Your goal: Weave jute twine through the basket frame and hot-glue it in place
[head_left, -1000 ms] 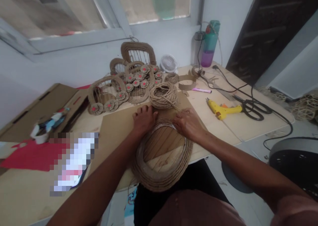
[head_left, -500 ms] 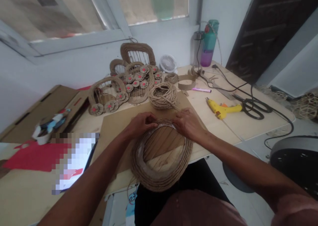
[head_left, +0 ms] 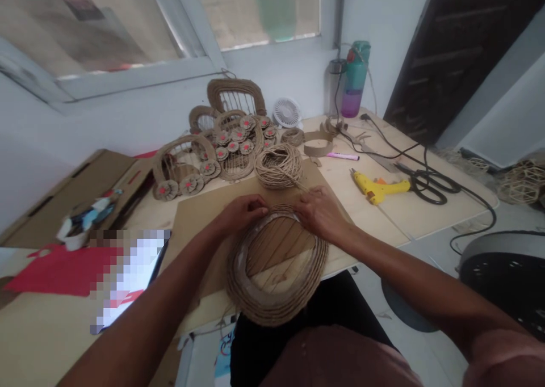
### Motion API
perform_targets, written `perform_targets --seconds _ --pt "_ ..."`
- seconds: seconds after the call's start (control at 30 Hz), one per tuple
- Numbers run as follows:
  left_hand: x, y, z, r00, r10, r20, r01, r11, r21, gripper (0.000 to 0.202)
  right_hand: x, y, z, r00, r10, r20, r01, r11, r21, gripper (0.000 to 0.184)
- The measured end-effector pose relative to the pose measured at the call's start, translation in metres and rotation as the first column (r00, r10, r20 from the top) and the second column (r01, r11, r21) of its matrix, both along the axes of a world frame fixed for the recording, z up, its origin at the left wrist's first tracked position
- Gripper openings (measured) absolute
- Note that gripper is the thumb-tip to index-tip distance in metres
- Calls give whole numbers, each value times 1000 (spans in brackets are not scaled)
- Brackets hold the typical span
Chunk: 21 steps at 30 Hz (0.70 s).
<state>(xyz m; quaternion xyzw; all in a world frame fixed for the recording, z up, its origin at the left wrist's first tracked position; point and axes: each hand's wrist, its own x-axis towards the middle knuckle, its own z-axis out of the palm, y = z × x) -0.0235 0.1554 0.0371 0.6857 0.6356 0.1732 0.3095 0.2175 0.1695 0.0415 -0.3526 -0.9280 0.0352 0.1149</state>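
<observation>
A twine-wrapped oval frame [head_left: 276, 296] lies at the near table edge, partly on a cardboard sheet [head_left: 200, 211]. My left hand [head_left: 242, 212] pinches the frame's far rim, fingers curled together. My right hand [head_left: 320, 212] presses on the same rim a little to the right, fingers closed on the twine there. A strand runs from the rim up to a ball of jute twine [head_left: 280, 166] just beyond both hands.
Finished twine baskets with red-centred rosettes [head_left: 221, 143] stand behind. A yellow glue gun [head_left: 377, 187], black cables [head_left: 430, 183], a pink marker [head_left: 343, 156], a small fan [head_left: 286, 112] and a bottle [head_left: 353, 80] lie right. Red paper [head_left: 55, 269] and a tape cup [head_left: 79, 228] lie left.
My left hand went from lying flat on the rim to a curled pinch on it. The right hand stayed put. The view shifted slightly.
</observation>
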Motion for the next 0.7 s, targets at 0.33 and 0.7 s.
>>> perform_targets --seconds 0.33,0.7 --pt "9 7 -9 997 65 -29 -63 996 57 32 4 -7 7 1000 -17 -5 17 1000 7 20" --pt "6 1 -4 998 30 -50 -28 999 46 31 1 -10 5 1000 25 -14 -23 995 94 17"
